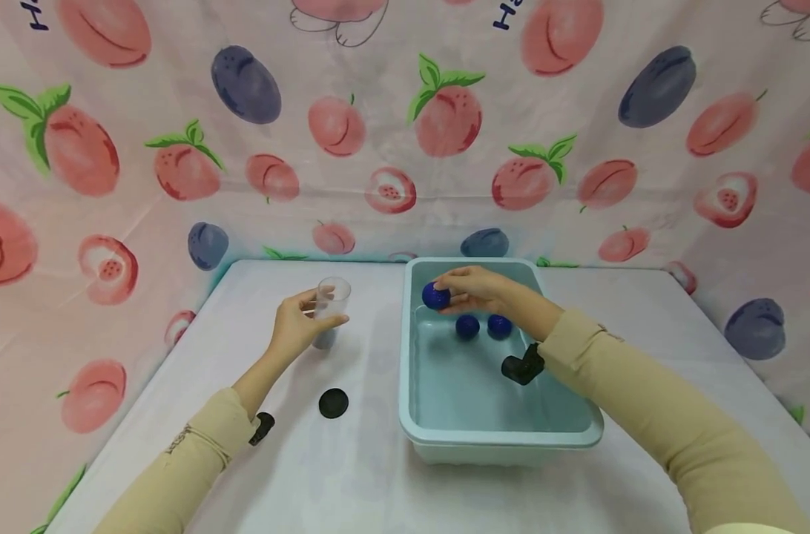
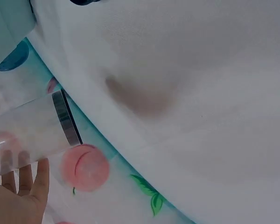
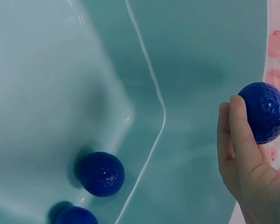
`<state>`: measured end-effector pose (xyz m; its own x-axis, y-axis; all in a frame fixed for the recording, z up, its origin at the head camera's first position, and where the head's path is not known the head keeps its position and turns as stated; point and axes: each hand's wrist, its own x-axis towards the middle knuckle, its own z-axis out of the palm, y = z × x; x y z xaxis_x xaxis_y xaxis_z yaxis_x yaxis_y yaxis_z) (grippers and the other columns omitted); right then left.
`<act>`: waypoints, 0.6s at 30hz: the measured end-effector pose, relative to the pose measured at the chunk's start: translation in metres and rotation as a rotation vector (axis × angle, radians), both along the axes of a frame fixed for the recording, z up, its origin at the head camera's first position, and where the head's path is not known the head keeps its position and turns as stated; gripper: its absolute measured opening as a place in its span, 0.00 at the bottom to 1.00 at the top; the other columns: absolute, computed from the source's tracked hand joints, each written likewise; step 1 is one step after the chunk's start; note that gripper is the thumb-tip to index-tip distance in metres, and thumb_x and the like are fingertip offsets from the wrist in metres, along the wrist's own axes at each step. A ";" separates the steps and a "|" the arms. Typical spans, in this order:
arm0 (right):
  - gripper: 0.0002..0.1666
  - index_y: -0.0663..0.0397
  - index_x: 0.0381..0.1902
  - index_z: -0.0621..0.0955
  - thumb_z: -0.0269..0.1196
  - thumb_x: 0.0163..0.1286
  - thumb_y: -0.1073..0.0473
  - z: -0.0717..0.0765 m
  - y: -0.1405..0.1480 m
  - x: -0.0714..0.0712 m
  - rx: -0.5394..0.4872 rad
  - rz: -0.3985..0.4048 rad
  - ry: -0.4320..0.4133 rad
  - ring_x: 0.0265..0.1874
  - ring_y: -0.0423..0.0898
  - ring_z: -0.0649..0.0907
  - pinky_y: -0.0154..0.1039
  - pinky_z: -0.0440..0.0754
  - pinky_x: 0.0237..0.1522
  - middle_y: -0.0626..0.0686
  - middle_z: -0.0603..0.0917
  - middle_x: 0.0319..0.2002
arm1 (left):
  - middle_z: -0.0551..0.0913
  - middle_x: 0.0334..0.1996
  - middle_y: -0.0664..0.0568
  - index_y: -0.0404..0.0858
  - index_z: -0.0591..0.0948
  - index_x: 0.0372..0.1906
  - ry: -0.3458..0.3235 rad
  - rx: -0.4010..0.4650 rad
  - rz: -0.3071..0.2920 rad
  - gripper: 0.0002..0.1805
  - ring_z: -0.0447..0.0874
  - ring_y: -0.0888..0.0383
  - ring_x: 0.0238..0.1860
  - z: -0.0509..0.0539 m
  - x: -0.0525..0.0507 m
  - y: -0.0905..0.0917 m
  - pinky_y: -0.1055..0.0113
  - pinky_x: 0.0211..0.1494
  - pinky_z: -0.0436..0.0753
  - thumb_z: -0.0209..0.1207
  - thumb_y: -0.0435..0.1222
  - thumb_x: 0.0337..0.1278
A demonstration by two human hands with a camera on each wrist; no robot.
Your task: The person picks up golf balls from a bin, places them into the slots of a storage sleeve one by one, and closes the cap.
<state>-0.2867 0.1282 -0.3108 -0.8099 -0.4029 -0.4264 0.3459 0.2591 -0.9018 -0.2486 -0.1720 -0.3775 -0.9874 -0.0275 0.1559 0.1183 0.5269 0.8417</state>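
Observation:
My left hand grips a clear plastic cylinder with a dark band at its base, held upright above the table. In the left wrist view the fingers wrap the side of the cylinder. Over the far part of a pale blue tub, my right hand pinches a blue golf ball. The dimples of that ball show in the right wrist view. Two more blue balls, one beside the other, lie on the tub's floor.
A round black lid lies on the white table, left of the tub and nearer than the cylinder. Black wrist cameras sit at the left sleeve and the right sleeve. A fruit-print cloth hangs behind the table.

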 end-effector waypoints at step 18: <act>0.28 0.70 0.68 0.60 0.48 0.73 0.63 0.022 0.003 0.016 -0.137 0.044 0.011 0.35 0.41 0.84 0.47 0.76 0.56 0.52 0.79 0.42 | 0.81 0.51 0.43 0.42 0.80 0.55 0.113 0.068 -0.064 0.32 0.74 0.49 0.52 0.012 0.007 0.024 0.56 0.52 0.76 0.75 0.38 0.36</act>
